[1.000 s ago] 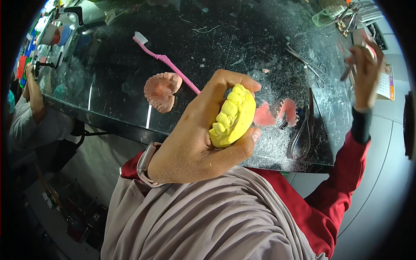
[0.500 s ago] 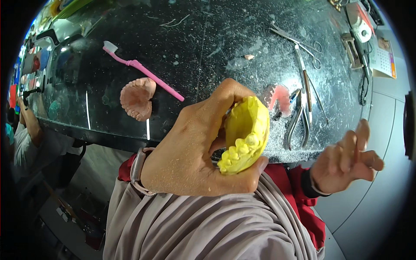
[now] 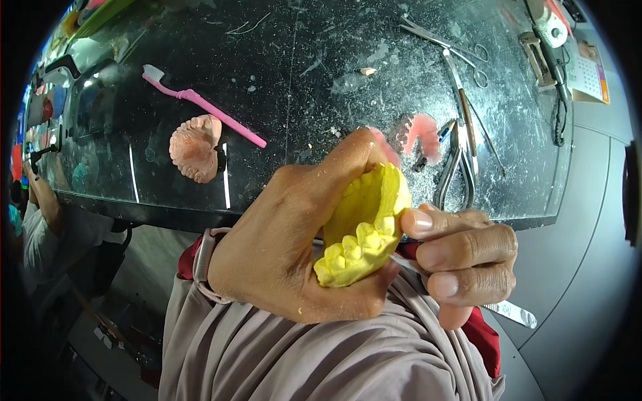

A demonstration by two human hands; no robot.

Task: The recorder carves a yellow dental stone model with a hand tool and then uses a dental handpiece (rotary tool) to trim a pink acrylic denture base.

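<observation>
A yellow dental cast (image 3: 366, 244) with a row of teeth is tilted in my left hand (image 3: 281, 234), whose thumb and fingers wrap round it from the left. My right hand (image 3: 468, 257) is closed around a slim scalpel (image 3: 513, 313); its flat metal handle sticks out below the palm. The scalpel's narrow tip reaches the lower right edge of the cast, and whether it touches cannot be made out. The right index fingertip rests at the cast's right side. Just beyond the left knuckles, a pink piece (image 3: 386, 146) is partly hidden.
On the dusty dark tabletop (image 3: 267, 194) lie a pink toothbrush (image 3: 214, 110), a pinkish cast (image 3: 194, 148) and a pink arch-shaped plate (image 3: 422, 134). Scissors (image 3: 445, 45), pliers (image 3: 457, 174) and a wooden-handled knife (image 3: 466, 113) are at right. Another person's arm (image 3: 47, 200) shows far left.
My right hand has come in from the right to the cast, and the scalpel now shows in it. The cast and left hand sit slightly lower and further left in view.
</observation>
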